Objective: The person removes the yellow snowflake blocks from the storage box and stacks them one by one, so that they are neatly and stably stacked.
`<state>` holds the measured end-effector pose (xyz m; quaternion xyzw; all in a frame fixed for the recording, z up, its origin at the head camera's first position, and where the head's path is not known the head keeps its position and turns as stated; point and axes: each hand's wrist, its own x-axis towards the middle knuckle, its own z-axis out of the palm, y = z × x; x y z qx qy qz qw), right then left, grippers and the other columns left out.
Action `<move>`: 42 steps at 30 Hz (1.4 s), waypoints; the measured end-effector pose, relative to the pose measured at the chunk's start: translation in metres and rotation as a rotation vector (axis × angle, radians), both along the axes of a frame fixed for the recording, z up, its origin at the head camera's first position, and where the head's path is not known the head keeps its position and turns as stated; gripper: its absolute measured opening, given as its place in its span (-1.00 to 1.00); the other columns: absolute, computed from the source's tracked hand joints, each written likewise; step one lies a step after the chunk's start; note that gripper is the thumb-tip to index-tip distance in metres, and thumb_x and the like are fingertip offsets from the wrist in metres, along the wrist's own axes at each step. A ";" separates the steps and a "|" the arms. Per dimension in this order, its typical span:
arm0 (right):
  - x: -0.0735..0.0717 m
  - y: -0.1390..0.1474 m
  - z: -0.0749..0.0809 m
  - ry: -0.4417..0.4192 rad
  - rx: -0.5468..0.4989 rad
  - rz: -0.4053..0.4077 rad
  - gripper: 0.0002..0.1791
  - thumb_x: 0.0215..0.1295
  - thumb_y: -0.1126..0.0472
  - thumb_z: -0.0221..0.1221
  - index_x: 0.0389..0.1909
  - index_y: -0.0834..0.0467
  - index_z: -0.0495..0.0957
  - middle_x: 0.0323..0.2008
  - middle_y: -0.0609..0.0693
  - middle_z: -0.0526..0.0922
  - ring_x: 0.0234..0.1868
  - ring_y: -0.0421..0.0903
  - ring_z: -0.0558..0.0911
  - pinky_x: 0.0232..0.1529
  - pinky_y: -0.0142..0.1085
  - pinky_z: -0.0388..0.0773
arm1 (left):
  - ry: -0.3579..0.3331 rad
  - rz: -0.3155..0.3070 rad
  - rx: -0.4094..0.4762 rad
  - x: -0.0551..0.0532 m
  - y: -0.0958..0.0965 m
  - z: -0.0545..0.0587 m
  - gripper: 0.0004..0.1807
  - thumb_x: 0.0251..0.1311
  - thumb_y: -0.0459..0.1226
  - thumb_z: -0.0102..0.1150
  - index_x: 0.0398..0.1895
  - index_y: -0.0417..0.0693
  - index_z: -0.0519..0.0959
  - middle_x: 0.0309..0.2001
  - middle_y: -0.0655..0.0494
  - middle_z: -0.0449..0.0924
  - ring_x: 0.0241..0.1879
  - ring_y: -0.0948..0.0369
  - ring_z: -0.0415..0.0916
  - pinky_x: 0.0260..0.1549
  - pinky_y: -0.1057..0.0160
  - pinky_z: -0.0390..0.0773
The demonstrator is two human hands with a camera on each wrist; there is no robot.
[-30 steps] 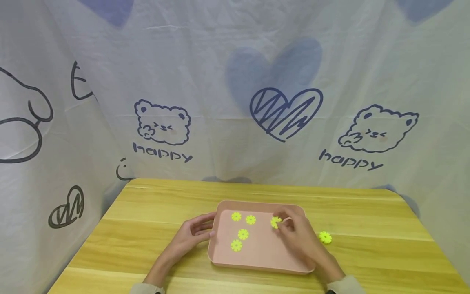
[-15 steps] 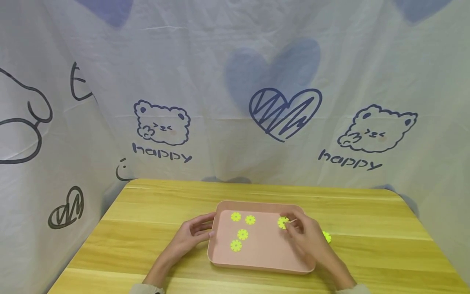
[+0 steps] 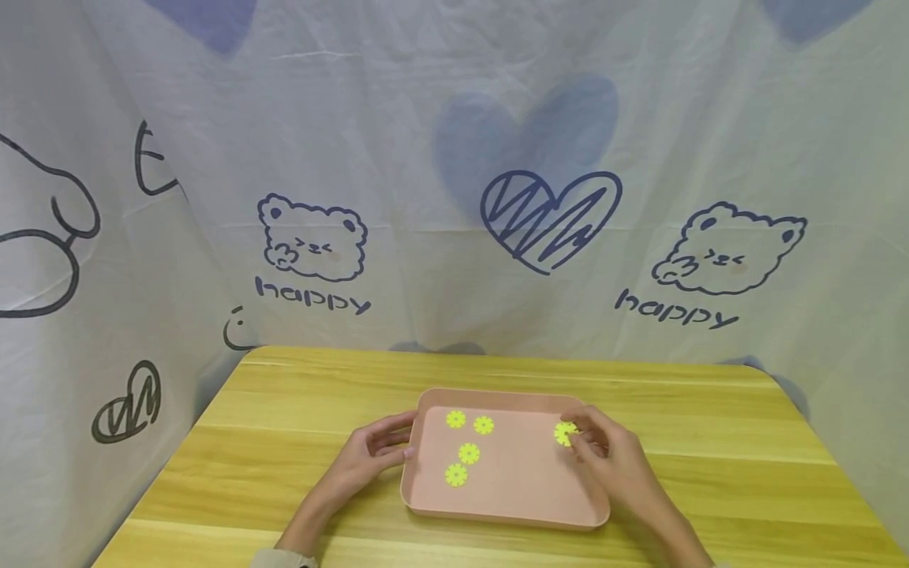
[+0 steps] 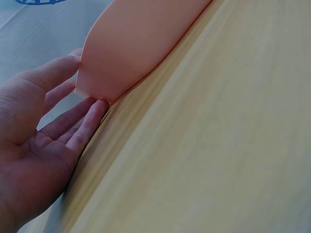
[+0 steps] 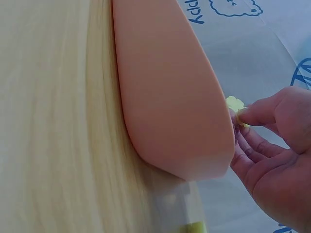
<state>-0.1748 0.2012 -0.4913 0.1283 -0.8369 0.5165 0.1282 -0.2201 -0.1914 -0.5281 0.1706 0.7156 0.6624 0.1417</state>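
Note:
A pink rectangular tray [image 3: 507, 473] lies on the wooden table. Inside it, toward the left, several yellow notched snowflake discs rest flat, among them a near disc [image 3: 456, 475] and a disc at the back [image 3: 484, 425]. My right hand [image 3: 612, 457] pinches another yellow snowflake disc [image 3: 565, 433] between thumb and fingertips over the tray's right back part; the right wrist view shows this disc [image 5: 235, 104] just beyond the rim. My left hand [image 3: 376, 447] touches the tray's left side with fairly straight fingers, thumb near the rim [image 4: 77, 73] and other fingertips low on the wall.
A wooden table [image 3: 284, 442] spreads around the tray. A bit of yellow [image 5: 196, 227] shows on the table at the bottom of the right wrist view. Behind stands a pale cloth [image 3: 426, 158] with drawn bears and hearts.
My right hand has moved right with the pinched disc, toward the tray's right side. The disc on the table at right is now hidden behind that hand in the head view. My left hand stays put.

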 end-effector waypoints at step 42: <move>-0.001 0.059 0.010 -0.029 0.045 -0.067 -0.52 0.11 0.57 0.40 0.09 0.33 0.60 -0.08 0.20 0.72 -0.21 -0.24 0.65 -0.27 -0.41 0.74 | 0.015 -0.014 0.002 0.000 0.000 0.000 -0.35 0.39 -0.38 0.26 0.51 -0.25 0.31 0.49 -0.22 0.28 0.38 -0.21 0.35 0.22 0.25 0.58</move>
